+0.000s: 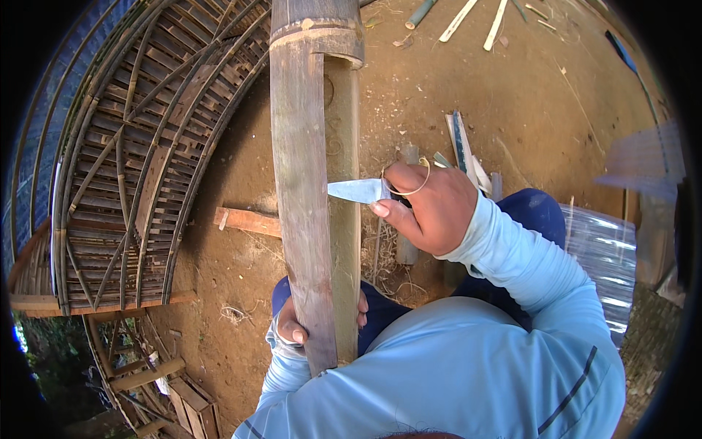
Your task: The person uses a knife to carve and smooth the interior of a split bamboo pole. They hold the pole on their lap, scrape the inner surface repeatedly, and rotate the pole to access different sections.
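I am in what looks like a rustic, open-air bamboo workshop: bare brown earth floor point(417, 80), thin pale cut strips point(457, 20) scattered at upper right, a large slatted bamboo framework point(150, 183) filling upper left, and, at centre, a thick grey-brown bamboo tube point(300, 146) meeting a small pointed silver blade point(355, 190).

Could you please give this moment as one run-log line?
left hand: grips slotted bamboo pole near lower end | right hand: holds knife, blade tip at slot's left edge | left of pole: wooden strip
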Tool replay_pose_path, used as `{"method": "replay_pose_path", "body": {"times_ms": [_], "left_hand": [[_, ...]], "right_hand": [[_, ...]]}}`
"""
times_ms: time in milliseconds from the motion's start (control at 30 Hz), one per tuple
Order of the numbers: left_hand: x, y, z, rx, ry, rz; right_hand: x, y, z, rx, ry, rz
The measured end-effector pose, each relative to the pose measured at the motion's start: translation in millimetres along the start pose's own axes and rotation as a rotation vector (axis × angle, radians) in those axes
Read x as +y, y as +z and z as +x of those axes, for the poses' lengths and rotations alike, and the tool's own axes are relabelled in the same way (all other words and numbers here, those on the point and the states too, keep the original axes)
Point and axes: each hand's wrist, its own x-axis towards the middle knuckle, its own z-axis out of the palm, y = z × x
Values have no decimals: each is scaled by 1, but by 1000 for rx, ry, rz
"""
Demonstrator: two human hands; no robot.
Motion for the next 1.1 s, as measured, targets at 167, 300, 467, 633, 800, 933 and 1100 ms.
{"method": "replay_pose_path", "body": {"times_ms": [167,300,467,633,800,933,1100], "left_hand": [[0,3,2,-8,6,48],[-1,7,4,0,8,89],[2,9,2,19,-18,92],[5,9,1,23,-29,110],[5,9,0,33,-22,125],[6,10,1,21,-14,146],[5,10,-1,41,-19,136]], "right_hand": [[-10,-15,4,-95,72,-66],[-3,-15,16,-22,31,-103],[8,-11,28,32,-12,-139],[20,-21,58,98,-15,-171],[31,-29,82,153,-48,-236],[35,-29,88,167,-41,-326],[31,-33,87,180,-56,-296]]}}
